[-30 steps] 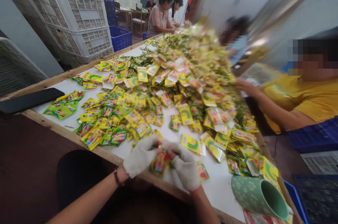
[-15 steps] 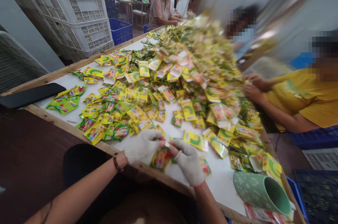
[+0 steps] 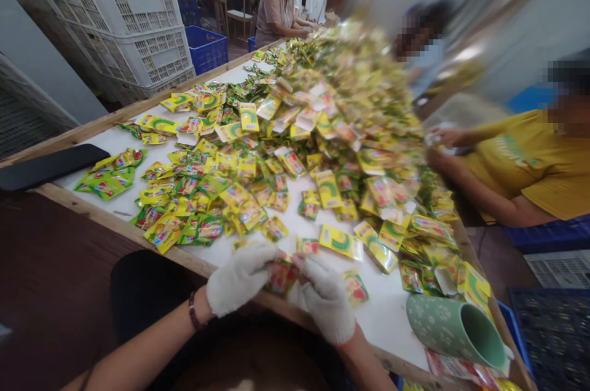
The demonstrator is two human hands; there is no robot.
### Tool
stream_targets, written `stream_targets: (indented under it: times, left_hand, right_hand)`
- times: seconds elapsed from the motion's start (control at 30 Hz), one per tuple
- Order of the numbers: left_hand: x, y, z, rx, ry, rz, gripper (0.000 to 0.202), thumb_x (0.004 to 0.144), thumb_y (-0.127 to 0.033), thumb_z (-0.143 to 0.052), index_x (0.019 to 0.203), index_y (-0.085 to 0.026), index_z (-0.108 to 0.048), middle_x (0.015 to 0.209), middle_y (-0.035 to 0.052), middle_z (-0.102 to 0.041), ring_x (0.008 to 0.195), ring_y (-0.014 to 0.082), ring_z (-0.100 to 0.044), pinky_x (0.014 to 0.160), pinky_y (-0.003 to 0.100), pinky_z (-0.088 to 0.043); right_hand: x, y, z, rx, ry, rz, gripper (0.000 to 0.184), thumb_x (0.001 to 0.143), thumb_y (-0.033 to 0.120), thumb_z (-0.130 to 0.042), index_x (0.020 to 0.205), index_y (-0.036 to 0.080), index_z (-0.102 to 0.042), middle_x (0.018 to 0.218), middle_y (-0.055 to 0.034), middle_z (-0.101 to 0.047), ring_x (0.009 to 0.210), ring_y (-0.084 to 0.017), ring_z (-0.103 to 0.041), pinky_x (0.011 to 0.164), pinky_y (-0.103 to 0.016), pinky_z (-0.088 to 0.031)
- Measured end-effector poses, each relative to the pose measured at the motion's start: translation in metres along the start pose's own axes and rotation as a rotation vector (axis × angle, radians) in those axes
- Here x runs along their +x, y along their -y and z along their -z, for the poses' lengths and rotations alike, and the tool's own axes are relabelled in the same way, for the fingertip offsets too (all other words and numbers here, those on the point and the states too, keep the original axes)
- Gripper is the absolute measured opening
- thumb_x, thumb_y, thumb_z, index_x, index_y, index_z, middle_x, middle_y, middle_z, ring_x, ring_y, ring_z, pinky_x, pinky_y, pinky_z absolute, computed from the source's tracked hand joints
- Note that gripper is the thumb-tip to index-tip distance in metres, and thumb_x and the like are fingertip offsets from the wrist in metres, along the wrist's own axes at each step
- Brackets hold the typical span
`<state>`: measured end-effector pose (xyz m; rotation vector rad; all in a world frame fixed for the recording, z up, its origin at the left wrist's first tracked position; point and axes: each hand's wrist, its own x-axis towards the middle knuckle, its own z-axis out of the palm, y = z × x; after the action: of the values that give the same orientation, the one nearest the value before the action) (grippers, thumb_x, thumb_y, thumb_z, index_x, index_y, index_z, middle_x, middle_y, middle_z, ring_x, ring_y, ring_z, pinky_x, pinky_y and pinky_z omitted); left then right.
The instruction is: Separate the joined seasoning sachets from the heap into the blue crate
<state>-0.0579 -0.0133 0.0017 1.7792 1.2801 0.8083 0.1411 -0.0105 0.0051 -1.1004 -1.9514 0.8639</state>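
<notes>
Packet sits between left grip and right grip, each pinched closed at its upper edge.

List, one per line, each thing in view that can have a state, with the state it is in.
Held packet, blurred; sealed or open, cannot tell
Left hand, gloved, fingers closed at held packet
Right hand, gloved, fingers closed at held packet
Loose packets, heaped
Green cup, uncovered
Black phone, lying flat
White crates, stacked
Blue crate, open-topped
</notes>
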Motion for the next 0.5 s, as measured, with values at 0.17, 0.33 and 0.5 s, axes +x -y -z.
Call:
stream_targets:
  times: [0.17,0.33,0.5]
  left_hand:
    - [0.011,0.005,-0.016,0.023,-0.160,0.048,0.027,0.083,-0.018,-0.044,0.100,-0.020,-0.065,0.099,0.0068,-0.069,0.095,0.0198,-0.062,0.090,0.033,-0.048]
    - [0.031,-0.013,0.013,0.034,-0.034,0.017,0.029,0.080,-0.017,-0.048,0.102,-0.023,-0.065,0.101,0.0032,-0.070,0.093,0.0188,-0.063,0.089,0.030,-0.049]
    - [0.050,-0.029,0.027,0.077,0.168,-0.140,0.025,0.076,-0.015,-0.051,0.087,-0.023,-0.072,0.082,0.0014,-0.072,0.079,0.0173,-0.062,0.081,0.027,-0.049]
  right_hand:
    - [0.036,-0.007,0.008,-0.128,0.081,-0.172,0.026,0.088,0.023,-0.046,0.072,0.020,-0.067,0.067,-0.0017,-0.063,0.066,-0.017,-0.058,0.062,-0.028,-0.046]
    - [0.091,-0.024,-0.004,-0.367,0.195,-0.105,0.016,0.078,0.017,-0.055,0.088,0.018,-0.067,0.087,-0.0062,-0.066,0.081,-0.019,-0.059,0.073,-0.027,-0.043]
    - [0.114,-0.027,-0.021,-0.625,0.398,-0.093,0.009,0.073,0.022,-0.063,0.081,0.018,-0.063,0.083,-0.0055,-0.062,0.071,-0.017,-0.053,0.061,-0.027,-0.035]
